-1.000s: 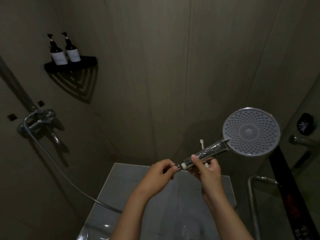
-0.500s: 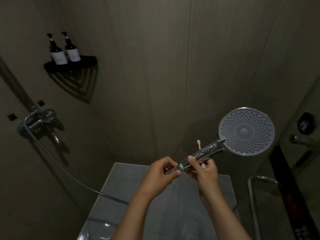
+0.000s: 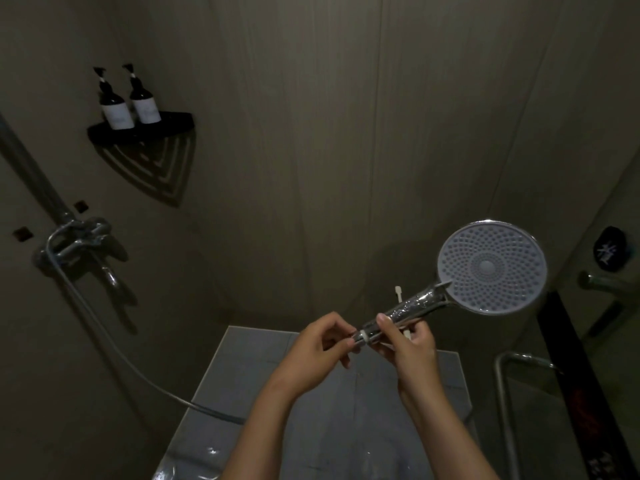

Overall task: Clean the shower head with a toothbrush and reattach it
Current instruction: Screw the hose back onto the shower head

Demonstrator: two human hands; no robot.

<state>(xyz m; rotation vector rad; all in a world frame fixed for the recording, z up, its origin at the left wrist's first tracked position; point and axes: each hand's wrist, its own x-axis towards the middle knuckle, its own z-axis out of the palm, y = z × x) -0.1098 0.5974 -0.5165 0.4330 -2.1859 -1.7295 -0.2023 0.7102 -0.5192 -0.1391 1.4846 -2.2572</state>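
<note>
Shiny metal shows on the handle of the shower head [image 3: 491, 268], which sits at about 4 o'clock in the view, with its round dotted face tipped up toward 2 o'clock. The right hand [image 3: 412, 344] is closed around the handle, thumb on top. A pale toothbrush [image 3: 399, 293] is tucked in that same hand, and its tip pokes up behind the handle at 12 o'clock from the hand. The left hand [image 3: 320, 348] pinches the bottom end of the handle with its fingertips. I cannot tell if the hose end is in those fingers. The hose [image 3: 114, 348] runs from the tap [image 3: 78, 242] at 9 o'clock down to the floor [image 3: 263, 368] and goes behind the left arm.

I think the brushing is done and this is the joining step. Next, the hose nut has to line up straight with the handle end, then turn until it is snug. If it goes on crooked it may leak
</note>
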